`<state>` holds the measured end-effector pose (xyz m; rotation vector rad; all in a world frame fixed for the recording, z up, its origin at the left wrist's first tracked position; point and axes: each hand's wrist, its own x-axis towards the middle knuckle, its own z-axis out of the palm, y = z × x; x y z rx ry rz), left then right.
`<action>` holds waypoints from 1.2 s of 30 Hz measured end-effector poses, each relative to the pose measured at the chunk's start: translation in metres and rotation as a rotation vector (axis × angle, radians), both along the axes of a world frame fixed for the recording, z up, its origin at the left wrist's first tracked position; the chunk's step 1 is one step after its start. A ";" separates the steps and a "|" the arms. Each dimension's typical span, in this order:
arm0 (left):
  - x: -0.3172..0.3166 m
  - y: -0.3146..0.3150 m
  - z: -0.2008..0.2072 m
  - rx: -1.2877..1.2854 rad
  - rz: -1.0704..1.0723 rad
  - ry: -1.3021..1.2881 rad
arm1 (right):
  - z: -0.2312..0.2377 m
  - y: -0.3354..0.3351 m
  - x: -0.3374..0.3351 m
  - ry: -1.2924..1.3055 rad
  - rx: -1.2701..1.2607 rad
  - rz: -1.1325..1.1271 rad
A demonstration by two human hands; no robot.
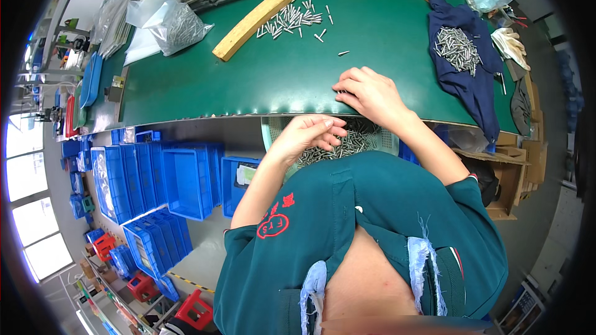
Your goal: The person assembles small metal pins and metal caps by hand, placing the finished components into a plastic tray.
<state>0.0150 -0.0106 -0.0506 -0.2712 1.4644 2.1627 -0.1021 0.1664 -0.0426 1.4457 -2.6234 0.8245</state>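
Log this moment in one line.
left hand: over green basket of metal pins; right hand: at green tabletop; grips: unclear; loose pins by wooden strip; pin heap on navy cloth

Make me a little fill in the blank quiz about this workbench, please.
1. The hand over the basket is the person's ____ one.
2. The tabletop is coloured ____.
3. The cloth beneath a pile of metal parts is dark ____.
4. The long bars are made of ____.

Missing words: left; green; blue; wood.
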 end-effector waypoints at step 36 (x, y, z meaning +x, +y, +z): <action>-0.009 0.024 0.038 -0.221 0.040 0.074 | 0.022 0.030 0.024 -0.874 -0.315 0.046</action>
